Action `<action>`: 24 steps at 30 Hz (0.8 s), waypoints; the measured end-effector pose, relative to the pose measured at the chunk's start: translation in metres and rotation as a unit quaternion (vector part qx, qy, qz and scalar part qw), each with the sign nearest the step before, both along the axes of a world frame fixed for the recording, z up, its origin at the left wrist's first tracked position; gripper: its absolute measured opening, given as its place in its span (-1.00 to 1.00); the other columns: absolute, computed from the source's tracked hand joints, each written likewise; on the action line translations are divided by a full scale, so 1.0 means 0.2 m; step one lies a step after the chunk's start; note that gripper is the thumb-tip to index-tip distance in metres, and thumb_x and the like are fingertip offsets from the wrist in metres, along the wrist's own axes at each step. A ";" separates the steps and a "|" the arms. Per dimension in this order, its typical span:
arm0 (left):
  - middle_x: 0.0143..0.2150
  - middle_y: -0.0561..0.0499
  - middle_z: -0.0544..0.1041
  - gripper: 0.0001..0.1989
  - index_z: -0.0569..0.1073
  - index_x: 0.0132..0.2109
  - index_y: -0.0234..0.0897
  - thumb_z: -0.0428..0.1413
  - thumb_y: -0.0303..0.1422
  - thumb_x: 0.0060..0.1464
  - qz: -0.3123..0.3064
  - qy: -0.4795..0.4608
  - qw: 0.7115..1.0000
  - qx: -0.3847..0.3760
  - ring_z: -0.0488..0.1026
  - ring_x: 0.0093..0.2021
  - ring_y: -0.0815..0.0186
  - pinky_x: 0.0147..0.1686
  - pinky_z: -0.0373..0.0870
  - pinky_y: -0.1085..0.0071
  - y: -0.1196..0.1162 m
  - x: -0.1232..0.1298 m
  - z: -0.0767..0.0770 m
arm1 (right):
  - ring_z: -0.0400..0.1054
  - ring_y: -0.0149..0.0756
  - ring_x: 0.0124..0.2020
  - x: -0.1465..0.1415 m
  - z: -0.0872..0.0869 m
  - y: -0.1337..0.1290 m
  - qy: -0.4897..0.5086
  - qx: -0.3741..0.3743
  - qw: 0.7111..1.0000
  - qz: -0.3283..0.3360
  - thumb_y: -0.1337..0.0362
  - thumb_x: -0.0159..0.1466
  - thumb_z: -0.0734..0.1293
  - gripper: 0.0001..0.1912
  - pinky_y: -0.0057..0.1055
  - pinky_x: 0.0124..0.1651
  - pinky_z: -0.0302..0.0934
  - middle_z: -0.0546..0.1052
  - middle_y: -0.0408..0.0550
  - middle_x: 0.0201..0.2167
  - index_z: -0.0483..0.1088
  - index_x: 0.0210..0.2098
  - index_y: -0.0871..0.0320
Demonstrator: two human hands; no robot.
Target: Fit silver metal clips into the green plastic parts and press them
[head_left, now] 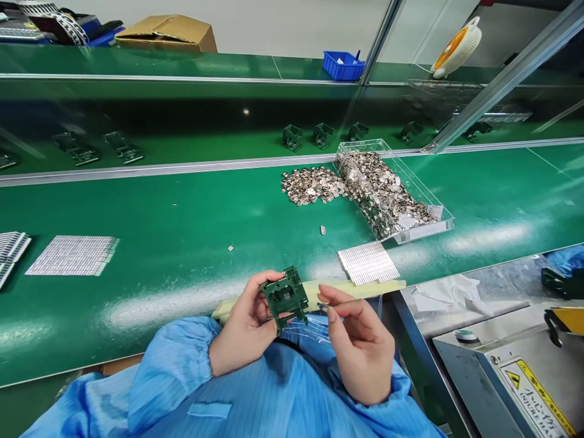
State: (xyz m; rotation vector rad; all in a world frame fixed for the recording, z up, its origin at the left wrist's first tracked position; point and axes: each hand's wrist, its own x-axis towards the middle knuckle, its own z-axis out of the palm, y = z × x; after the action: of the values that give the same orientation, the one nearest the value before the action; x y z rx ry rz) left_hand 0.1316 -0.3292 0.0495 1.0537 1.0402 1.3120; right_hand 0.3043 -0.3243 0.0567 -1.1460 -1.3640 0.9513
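My left hand (249,328) is closed around a dark green plastic fixture (286,298) with raised blocks and cut-outs, held over my lap by the table's front edge. Just right of it, my right hand (360,340) pinches a tiny piece between thumb and forefinger; its kind is too small to make out. In front of the hands, a sheet of small white parts in rows (368,263) lies at the table edge. Farther off are a loose pile of small silvery metal pieces (312,185) and a clear tray (424,231) full of the same pieces.
More striped sheets (73,255) lie at the left. A single small piece (323,230) rests on the green table (182,243). Behind a metal rail stand several dark fixtures (292,137). The shelf above holds a cardboard box (166,33) and a blue bin (343,66). A metal machine (502,359) stands right.
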 end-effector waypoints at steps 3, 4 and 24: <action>-0.11 0.06 0.49 -0.56 0.32 0.02 -0.06 0.24 -0.48 0.02 0.007 0.006 1.000 0.003 0.54 -0.29 0.44 -0.29 0.49 0.59 0.01 0.01 0.00 | 0.48 -0.33 -0.34 0.03 -0.01 -0.01 -0.029 0.008 1.000 0.004 0.39 0.31 0.29 -0.93 -0.39 -0.26 0.39 0.56 -0.07 -0.26 0.35 -0.28 0.08; -0.10 0.06 0.49 -0.56 0.32 0.02 -0.06 0.24 -0.48 0.02 0.008 0.006 1.000 0.001 0.53 -0.29 0.45 -0.29 0.49 0.59 0.01 0.01 0.00 | 0.45 -0.35 -0.38 0.03 -0.01 0.00 -0.059 0.016 0.998 0.007 0.39 0.31 0.29 -0.92 -0.42 -0.31 0.36 0.54 -0.10 -0.31 0.35 -0.26 0.08; -0.11 0.12 0.50 -0.50 0.29 0.09 0.02 0.15 -0.59 0.09 -0.083 0.080 0.992 0.046 0.52 -0.21 0.46 -0.20 0.47 0.62 0.00 0.01 -0.03 | 0.34 -0.31 -0.30 -0.01 0.01 0.05 -0.141 0.045 0.987 0.068 0.47 0.20 0.35 -0.89 -0.41 -0.31 0.24 0.39 -0.07 -0.35 0.47 -0.38 0.15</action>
State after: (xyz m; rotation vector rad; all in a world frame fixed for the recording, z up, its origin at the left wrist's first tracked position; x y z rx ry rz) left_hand 0.1328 -0.3297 0.0441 1.3048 0.9937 1.1651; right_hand 0.3030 -0.3147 0.0581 -1.1614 -1.7138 0.8355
